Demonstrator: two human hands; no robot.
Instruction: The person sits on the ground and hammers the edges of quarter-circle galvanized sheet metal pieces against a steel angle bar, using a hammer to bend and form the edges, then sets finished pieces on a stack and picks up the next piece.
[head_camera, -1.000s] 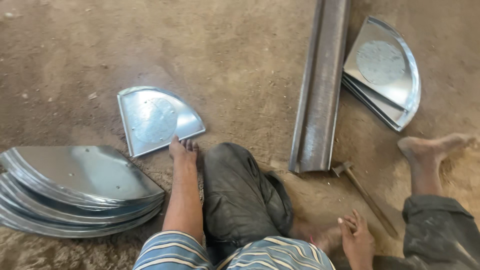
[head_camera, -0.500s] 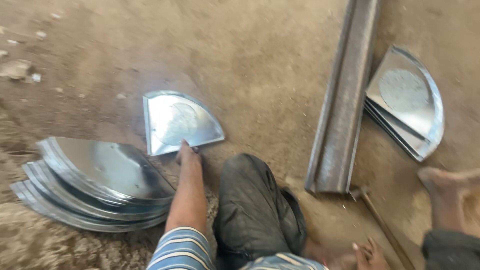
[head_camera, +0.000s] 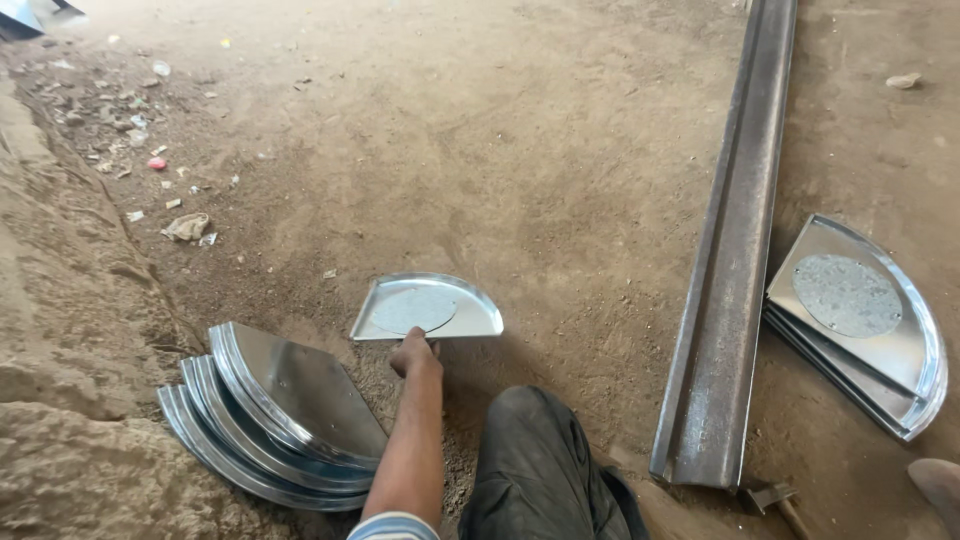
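Observation:
My left hand (head_camera: 415, 355) reaches forward over the dirt floor, fingers closed on the near edge of a shiny quarter-round metal tray (head_camera: 430, 308) with a dull round disc in its middle. The tray lies face up just beyond my bent knee (head_camera: 540, 460). To the left of my forearm sits a stack of similar trays (head_camera: 280, 410), turned face down. My right hand is out of view.
A long rusty steel channel (head_camera: 730, 270) runs from the far right toward me. Beyond it lies another stack of face-up trays (head_camera: 860, 320). A hammer head (head_camera: 775, 497) rests at the channel's near end. A raised earth bank (head_camera: 70, 400) and litter are at the left.
The view has swung up and left. My left hand now grips the single tray's edge, where it earlier rested beside it. My right hand has dropped out of view.

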